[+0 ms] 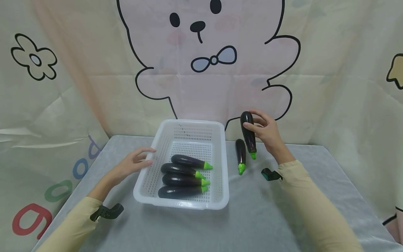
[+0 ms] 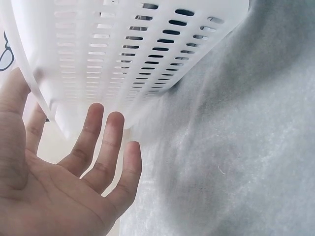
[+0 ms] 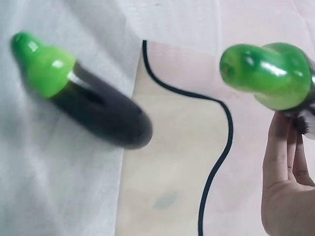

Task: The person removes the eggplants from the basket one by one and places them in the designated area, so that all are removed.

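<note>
My right hand (image 1: 267, 132) grips a dark purple eggplant (image 1: 247, 129) near its rounded end, raised over the back of the table with its green stem end down. In the right wrist view that green stem end (image 3: 270, 73) is close to the camera. A second eggplant (image 1: 240, 154) lies on the table beside it, stem toward the front. My left hand (image 1: 133, 161) is at the left rim of a white plastic basket (image 1: 223, 168), fingertips right at the edge and fingers loosely spread (image 2: 112, 137). Inside the basket, several eggplants (image 1: 182, 180) lie side by side, stems to the right.
A grey cloth covers the table (image 1: 189, 231). Behind it hangs a pale curtain (image 1: 330, 87) with a cartoon bear outline, close to the table's back edge. Dark wrist devices (image 1: 108, 212) sit on both sleeves.
</note>
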Demonstrator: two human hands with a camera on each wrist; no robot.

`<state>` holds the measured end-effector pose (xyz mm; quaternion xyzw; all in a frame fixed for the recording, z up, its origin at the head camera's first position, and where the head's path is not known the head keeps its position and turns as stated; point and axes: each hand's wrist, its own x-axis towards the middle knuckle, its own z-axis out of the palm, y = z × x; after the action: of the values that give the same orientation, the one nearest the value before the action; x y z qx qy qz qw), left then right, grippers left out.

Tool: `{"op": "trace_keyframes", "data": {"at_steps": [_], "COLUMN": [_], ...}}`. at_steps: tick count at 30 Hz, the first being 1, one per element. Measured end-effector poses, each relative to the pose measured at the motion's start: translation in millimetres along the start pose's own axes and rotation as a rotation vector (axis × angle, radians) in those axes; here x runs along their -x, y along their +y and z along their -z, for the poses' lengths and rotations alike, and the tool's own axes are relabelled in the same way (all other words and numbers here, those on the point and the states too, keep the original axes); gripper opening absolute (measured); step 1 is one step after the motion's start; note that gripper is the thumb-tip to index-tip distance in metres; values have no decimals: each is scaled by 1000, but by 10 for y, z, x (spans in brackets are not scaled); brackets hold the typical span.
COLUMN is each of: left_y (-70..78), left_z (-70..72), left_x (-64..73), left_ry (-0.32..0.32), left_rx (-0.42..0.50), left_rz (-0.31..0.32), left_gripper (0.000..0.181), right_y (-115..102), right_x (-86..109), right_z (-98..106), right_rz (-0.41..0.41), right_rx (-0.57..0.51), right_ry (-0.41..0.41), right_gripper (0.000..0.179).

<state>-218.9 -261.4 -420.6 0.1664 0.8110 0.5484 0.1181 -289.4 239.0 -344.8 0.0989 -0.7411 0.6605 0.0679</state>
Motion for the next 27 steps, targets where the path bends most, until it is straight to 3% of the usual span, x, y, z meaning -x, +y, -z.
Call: {"op": "trace_keyframes", "data": {"at_steps": [6,14,21,27], "left_y": [-36,-17,10,-2], "left_z": [8,6,-17,-22], "left_x": [-1,4,8,7], "left_ry": [7,12,16,22], "left_rx": [-3,-12,-4,-8], "left_rz": [12,18,20,16], "left_gripper": [47,48,50,50], "right_y": [91,217,348,473], "right_x": [81,157,216,259], "right_z": [145,339,511,619], "right_rz": [-29,-89,-154,-183], "right_rx": [48,4,114,102], "right_ry": [7,-6,-27,-35], "right_gripper": [60,64,67,67]}}
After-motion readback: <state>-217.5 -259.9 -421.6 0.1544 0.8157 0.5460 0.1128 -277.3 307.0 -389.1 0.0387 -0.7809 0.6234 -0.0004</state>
